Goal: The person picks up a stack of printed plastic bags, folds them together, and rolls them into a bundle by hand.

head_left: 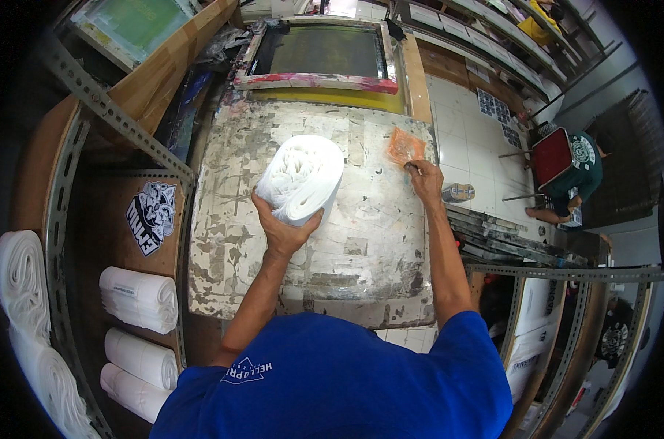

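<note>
A thick white rolled bundle, its folded layers showing on top, stands on the worn work table. My left hand grips its near side, thumb and fingers spread around the lower part. Whether the bundle is cloth or thin plastic I cannot tell. To the right, a small crumpled orange see-through bag lies by the table's right edge. My right hand is at the bag's near edge with its fingertips pinched together. What sits between those fingertips is too small to make out.
A framed printing screen lies at the table's far end. On the left, a metal shelf post and several white rolls stand close by. A metal rack is at the right. Further right, a person in dark green sits by a red chair.
</note>
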A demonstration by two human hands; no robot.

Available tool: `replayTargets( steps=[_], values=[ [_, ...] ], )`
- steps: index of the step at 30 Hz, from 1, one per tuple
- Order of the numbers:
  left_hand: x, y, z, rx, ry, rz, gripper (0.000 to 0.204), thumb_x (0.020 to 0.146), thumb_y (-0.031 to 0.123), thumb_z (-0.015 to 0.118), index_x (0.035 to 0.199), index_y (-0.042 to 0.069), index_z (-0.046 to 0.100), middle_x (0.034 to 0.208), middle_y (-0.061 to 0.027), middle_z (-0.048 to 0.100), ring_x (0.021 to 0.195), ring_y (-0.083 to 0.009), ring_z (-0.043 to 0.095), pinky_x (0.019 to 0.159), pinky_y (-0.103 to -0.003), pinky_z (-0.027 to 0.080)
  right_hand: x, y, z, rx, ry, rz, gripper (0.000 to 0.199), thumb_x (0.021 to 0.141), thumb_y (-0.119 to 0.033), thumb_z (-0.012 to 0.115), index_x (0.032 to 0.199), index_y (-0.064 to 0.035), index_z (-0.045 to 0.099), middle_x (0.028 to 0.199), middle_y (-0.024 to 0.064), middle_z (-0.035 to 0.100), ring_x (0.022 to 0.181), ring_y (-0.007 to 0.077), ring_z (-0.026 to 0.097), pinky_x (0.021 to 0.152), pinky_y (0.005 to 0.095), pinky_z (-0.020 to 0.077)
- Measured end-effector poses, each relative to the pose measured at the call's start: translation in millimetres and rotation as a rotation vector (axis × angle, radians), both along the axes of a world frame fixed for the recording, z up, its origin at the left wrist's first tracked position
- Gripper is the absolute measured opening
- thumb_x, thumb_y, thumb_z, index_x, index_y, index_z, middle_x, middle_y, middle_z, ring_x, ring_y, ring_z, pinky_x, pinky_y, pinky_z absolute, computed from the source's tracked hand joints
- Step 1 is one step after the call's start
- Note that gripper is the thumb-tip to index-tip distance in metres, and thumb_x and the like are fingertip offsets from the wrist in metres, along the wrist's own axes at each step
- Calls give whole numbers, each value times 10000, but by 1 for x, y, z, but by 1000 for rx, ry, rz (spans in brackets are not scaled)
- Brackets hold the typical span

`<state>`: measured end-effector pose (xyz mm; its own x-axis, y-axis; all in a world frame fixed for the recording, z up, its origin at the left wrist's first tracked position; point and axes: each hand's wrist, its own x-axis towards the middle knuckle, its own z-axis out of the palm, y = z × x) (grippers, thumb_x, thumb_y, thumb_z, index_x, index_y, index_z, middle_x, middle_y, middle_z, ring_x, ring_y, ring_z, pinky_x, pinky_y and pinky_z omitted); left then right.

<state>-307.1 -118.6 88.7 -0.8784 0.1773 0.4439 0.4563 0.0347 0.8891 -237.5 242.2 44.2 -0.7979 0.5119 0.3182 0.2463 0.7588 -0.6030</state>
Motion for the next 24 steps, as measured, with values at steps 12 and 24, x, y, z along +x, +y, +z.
replayTargets(
  steps=[12, 24],
  values=[
    [3, 1, 10, -9, -57, -30, 1045, 615, 155, 884, 1389, -43, 210, 1276, -229, 463, 1181, -323, 537, 998, -426, 452, -5, -16, -1, -422, 178, 29, 142, 937, -154, 645, 931, -12, 658, 749, 7, 591, 668, 89, 514, 607, 261, 424],
    [1, 0, 31, 186, -140, -151, 1229, 604, 63, 875, 1506, 54, 40, 1373, -236, 378, 1281, -330, 484, 1080, -450, 418, -147, -138, 168, -292, -70, 949, 102, 863, -47, 673, 928, 28, 648, 858, 49, 640, 798, 131, 545, 720, 294, 452]
  ],
)
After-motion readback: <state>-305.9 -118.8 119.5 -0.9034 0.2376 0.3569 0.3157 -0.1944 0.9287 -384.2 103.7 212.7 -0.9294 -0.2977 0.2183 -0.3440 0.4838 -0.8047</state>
